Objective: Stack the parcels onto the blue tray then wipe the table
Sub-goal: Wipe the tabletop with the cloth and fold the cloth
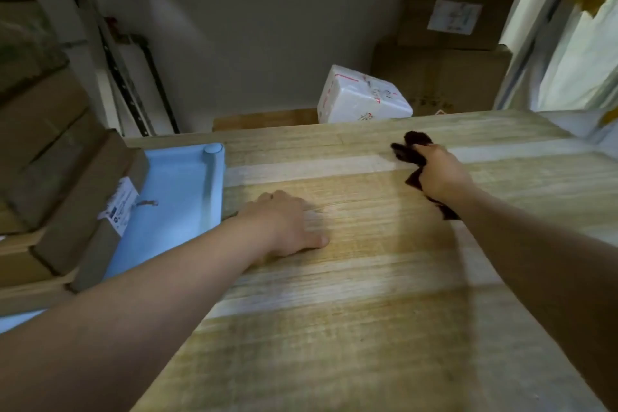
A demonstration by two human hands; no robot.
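Right hand [441, 174] is gripping a dark cloth [413, 152] against the wooden table [368, 328], far from the blue tray [174, 191]. Left hand [287, 222] is lying flat, fingers straight, just beside the tray. Brown parcels [63, 184] are sitting stacked on the tray.

A storeroom or parcel depot. Cardboard boxes [451, 43] stack against the wall, a taped white parcel [363, 97] beside them. Metal shelving [521, 53] flanks the wooden worktop [351, 311].
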